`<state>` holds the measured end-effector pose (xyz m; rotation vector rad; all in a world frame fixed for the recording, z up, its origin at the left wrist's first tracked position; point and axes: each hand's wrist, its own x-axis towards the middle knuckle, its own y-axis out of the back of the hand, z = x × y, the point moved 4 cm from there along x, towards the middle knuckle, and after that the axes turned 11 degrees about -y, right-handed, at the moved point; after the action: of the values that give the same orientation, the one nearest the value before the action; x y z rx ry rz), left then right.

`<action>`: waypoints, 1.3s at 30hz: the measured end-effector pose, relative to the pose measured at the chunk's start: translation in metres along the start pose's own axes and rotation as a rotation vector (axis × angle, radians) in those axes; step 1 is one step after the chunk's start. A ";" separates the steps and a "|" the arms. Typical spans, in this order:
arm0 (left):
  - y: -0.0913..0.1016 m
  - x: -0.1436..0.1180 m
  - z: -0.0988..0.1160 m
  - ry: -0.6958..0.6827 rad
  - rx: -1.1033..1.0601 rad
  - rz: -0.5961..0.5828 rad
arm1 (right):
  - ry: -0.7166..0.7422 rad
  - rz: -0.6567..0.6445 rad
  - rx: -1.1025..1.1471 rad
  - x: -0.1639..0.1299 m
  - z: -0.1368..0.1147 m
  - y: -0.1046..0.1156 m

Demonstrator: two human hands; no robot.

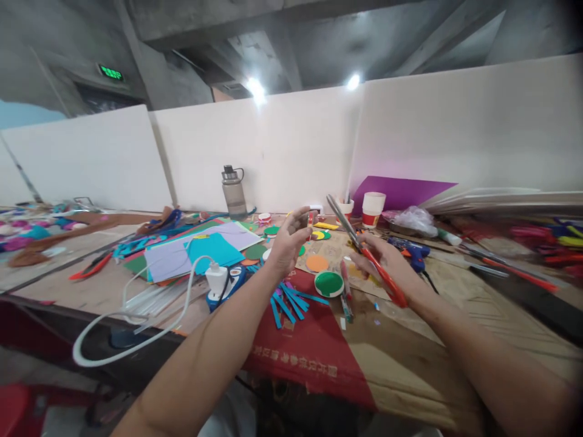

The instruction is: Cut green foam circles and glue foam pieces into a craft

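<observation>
1. The bench (460, 358) is carrying everything, covered with brown card and a red printed sheet. It is stiff and flat, so it is giving firm support to whatever is pressed on it.
2. One stack of coloured sheets (200, 252) is lying at 10 o'clock from the left hand. Purple, teal, green and red layers are showing. They are looking light and floppy, best lifted from an edge with a flat palm beneath.
3. One grey water bottle (233, 191) is standing upright at 11 o'clock from the hands, against the white partition. It is rigid, and the loop on its lid is offering the surest hold.
4. The right hand (387, 264) is gripping one pair of red-handled scissors (364, 249), fingers closed around the handles, blades parted and pointing toward 11 o'clock. They are hard, sharp and fairly light, so I judge the handles to be the only safe place to hold them.
5. Two paper cups (373, 209) are standing at 12 o'clock from the right hand. They are thin-walled and easily crushed.
6. The left hand (286, 243) is pinching one small red scrap (310, 220) between thumb and fingertips, raised above the bench just left of the scissor blades. It is looking very light and bendable. A pinch close to the edge being worked is keeping it steady.
7. One green round piece (328, 283) is lying at 6 o'clock beneath the hands.
8. Several blue strips (289, 303), too overlapped to count exactly, are fanning out at 6 o'clock from the left hand. They are thin and flimsy.
</observation>
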<state>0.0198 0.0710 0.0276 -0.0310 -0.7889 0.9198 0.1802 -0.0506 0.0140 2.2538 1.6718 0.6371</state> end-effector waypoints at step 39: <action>0.002 0.001 0.001 0.042 -0.036 -0.005 | -0.061 -0.289 -0.213 -0.014 -0.023 -0.008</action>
<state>0.0179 0.0728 0.0280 -0.0794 -0.7667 0.8973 0.1587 -0.0629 0.0272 1.8232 1.7622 0.6349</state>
